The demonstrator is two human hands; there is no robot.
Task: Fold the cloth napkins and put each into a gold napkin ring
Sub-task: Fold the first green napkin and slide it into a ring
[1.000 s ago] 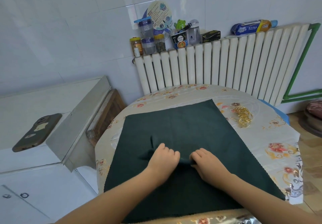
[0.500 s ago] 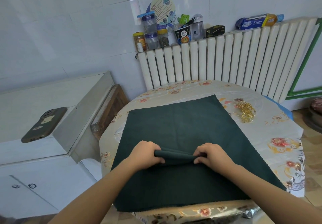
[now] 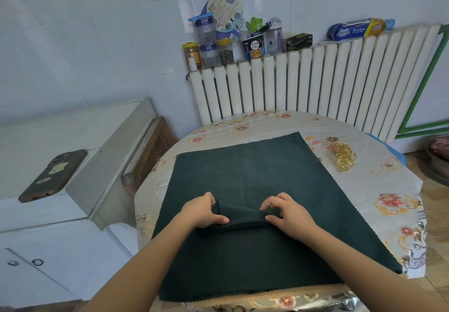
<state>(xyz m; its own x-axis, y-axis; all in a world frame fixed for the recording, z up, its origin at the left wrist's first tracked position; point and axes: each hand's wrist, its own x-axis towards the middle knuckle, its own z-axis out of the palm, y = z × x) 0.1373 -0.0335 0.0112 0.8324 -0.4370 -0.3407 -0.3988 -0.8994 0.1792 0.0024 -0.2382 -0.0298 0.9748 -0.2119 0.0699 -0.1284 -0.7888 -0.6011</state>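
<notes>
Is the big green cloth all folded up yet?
Not yet. The green cloth lies mostly spread flat on the table; only a small ridge in the middle is pinched up between the left hand and right hand.

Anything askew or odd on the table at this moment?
Only the gold napkin rings, heaped in a loose tangle at the far right. The green napkin lies flat except the ridge both hands pinch.

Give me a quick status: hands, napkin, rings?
Left hand and right hand pinch a raised fold in the green napkin. Gold rings unused, far right. Nothing in the way.
</notes>
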